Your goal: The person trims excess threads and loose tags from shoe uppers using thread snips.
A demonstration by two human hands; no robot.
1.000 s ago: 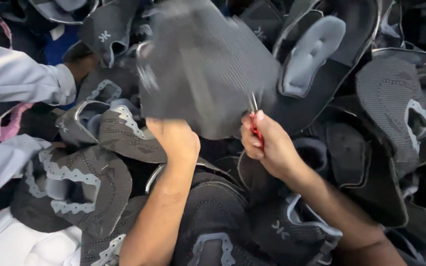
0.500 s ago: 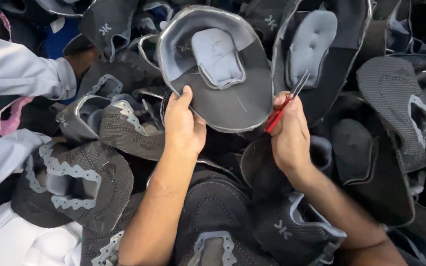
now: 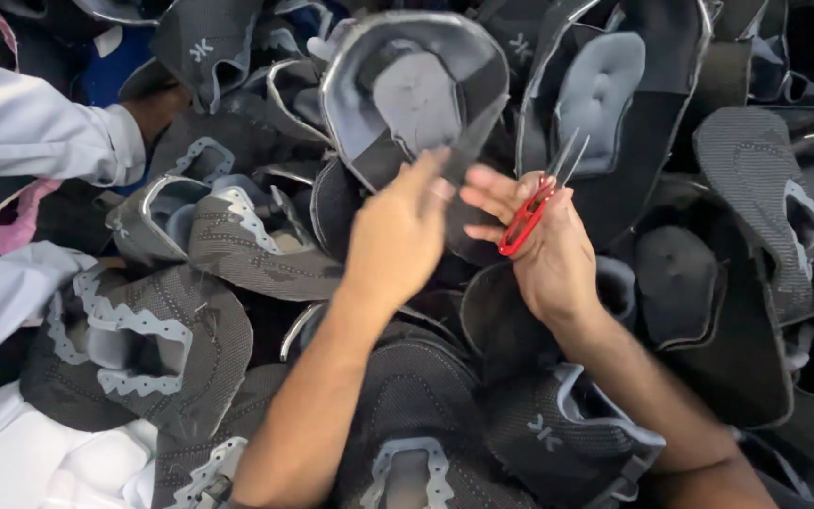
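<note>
Shoe upper [image 3: 416,94], grey, lining side up at 12 o'clock over the pile of uppers [image 3: 237,273], pinched at its lower edge by left hand [image 3: 398,236]; right hand [image 3: 544,245] closed round red thread snips [image 3: 529,212], blades apart, looks mid-inspection, next calls for finding a loose thread

place: shoe workshop | evidence: heap of grey knit shoe uppers [image 3: 219,254]; red thread snips [image 3: 525,219]; co-worker's sleeve [image 3: 40,132]
</note>
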